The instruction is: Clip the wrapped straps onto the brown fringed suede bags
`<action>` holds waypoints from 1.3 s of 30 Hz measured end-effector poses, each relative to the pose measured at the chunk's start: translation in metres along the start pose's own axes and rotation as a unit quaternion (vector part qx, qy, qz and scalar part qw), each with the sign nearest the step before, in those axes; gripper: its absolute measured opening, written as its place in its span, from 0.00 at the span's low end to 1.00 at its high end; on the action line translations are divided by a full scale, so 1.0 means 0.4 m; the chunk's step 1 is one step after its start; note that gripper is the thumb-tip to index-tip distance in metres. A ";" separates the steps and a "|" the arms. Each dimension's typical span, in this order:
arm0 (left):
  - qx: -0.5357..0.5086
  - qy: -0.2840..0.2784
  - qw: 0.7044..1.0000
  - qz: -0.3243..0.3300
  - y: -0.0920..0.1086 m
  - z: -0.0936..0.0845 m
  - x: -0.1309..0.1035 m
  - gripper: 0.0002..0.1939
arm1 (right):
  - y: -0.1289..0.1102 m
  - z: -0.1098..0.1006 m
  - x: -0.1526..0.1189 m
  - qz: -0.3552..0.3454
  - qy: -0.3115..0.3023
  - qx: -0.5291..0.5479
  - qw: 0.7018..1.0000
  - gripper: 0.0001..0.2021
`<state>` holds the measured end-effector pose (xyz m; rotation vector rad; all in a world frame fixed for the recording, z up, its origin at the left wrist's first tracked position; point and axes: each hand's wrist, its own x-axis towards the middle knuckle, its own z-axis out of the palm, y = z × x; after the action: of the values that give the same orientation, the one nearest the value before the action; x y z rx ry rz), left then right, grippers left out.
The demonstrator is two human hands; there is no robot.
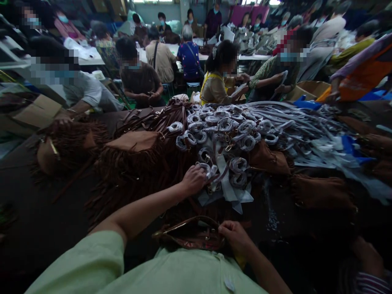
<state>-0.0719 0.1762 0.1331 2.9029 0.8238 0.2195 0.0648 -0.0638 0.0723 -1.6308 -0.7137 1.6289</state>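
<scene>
Your right hand (234,234) pinches the open bag (191,240); your left hand (195,179) is at a wrapped coil (210,170)

In the head view, your right grip is closed, thumb and fingers together on the right end of the bag's mouth. The bag is brown and lies just in front of your body at the near edge of the counter (65,216), its zip (180,226) undone. Your left arm reaches forward, and the fingers of that hand curl against the coil at the near left side of the strap pile (245,126). You cannot tell how far that grip is shut, or whether it has hold of the coil, because the fingertips are lost among the plastic.

The inside of the bag is dim, and what lies in it is hard to make out. A fringed bag (134,141) rests left of the pile. At the lower right, another person's hand (367,255) is dark and blurred.
</scene>
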 end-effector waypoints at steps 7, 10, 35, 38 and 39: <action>-0.024 -0.182 0.982 -0.040 0.000 0.156 -0.277 0.07 | -0.011 -0.006 0.005 -0.005 -0.011 -0.050 0.999 0.15; -0.038 -0.192 0.978 -0.068 0.015 0.156 -0.269 0.09 | -0.014 -0.005 0.006 0.002 -0.002 -0.067 0.998 0.15; -0.618 -0.166 0.729 -0.243 0.181 0.202 -0.219 0.14 | -0.091 0.030 0.038 -0.034 0.033 -0.118 0.992 0.15; -0.605 -0.142 0.740 -0.257 0.184 0.196 -0.222 0.14 | -0.090 0.032 0.052 -0.025 0.022 -0.123 0.992 0.15; -0.597 -0.134 0.748 -0.256 0.185 0.193 -0.222 0.14 | -0.089 0.032 0.055 -0.020 0.020 -0.125 0.992 0.14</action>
<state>-0.0958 0.0612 0.0589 1.4020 0.8963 0.1649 0.0568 -0.0239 0.0882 -1.8051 -0.9551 1.5215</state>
